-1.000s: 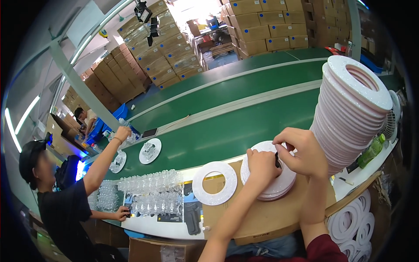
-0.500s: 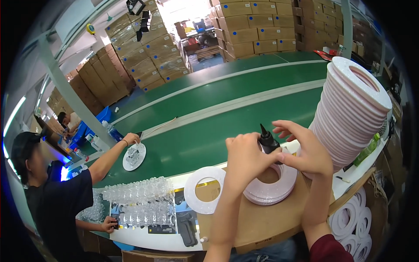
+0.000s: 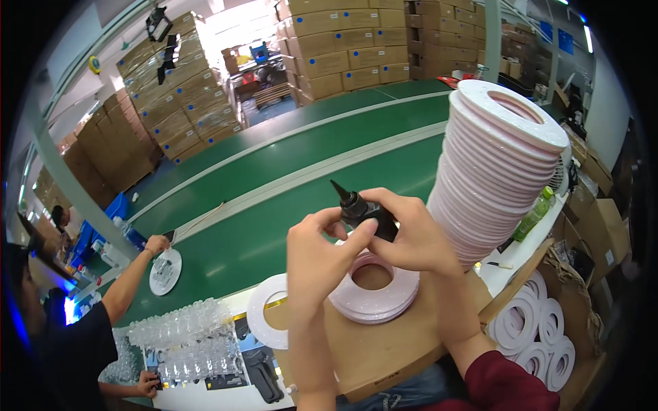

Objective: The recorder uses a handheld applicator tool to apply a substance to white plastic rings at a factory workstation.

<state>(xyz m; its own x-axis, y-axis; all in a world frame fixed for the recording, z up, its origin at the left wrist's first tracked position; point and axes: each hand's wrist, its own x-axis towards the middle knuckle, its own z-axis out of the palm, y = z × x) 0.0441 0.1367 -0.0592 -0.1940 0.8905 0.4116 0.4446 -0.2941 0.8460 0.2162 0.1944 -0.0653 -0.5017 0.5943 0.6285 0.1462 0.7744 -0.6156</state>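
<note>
In front of me, both my hands are at a black bottle [image 3: 369,216] with a pointed nozzle, which tilts up to the left. My right hand [image 3: 418,236] wraps around it from the right. On its other side, my left hand [image 3: 321,250] has curled fingers near the neck and its thumb against the body. Beneath my hands lies a short stack of white flat rings [image 3: 377,312] on a cardboard sheet [image 3: 384,353]. Left of that stack, a single white ring [image 3: 259,322] is partly hidden by my left forearm.
A tall leaning stack of white rings [image 3: 490,185] rises at right, with more rings [image 3: 514,322] in a box below. Clear plastic pieces [image 3: 185,329] lie left. A co-worker's hand [image 3: 157,244] touches a white plate [image 3: 173,277]. A green conveyor [image 3: 274,240] runs behind.
My view has turned right, shifting the scene left. My right hand, spread beside the bottle before, has closed around it. The nozzle now leans further left.
</note>
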